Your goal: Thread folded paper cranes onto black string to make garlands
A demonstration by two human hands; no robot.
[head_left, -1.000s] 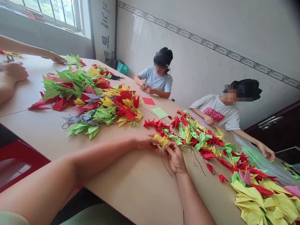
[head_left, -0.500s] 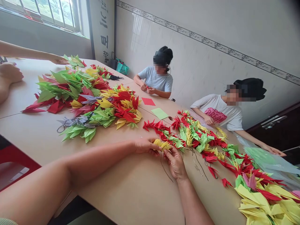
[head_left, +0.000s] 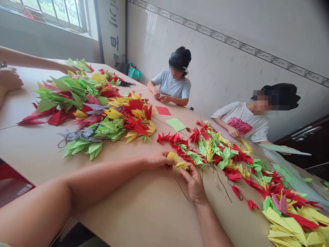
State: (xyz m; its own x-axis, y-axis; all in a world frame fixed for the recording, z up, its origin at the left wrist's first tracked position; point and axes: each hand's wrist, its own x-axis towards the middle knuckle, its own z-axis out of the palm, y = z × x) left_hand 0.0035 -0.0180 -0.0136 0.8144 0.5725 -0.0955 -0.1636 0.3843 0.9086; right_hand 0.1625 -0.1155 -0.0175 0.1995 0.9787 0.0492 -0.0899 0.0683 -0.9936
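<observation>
My left hand (head_left: 158,160) and my right hand (head_left: 194,183) meet at the table's near side, pinching yellow folded paper cranes (head_left: 178,162) between them. A thin dark wire (head_left: 180,188) hangs in a loop below these cranes. Just beyond my fingers, a long strand of red, green and yellow paper cranes (head_left: 218,152) lies on the table and runs off to the right. A large heap of paper cranes in the same colours (head_left: 102,113) lies to the left, away from both hands.
The long tan table (head_left: 144,202) holds a red paper square (head_left: 163,110) and a green one (head_left: 176,124). Seated co-workers at the far side work with their hands, and another person's arm (head_left: 38,61) reaches in at the left. Yellow cranes (head_left: 293,226) are piled at the right.
My hands have stayed together on the yellow cranes, with my fingers shifting slightly. The person at the right has lifted a green sheet, and the view has tilted a little.
</observation>
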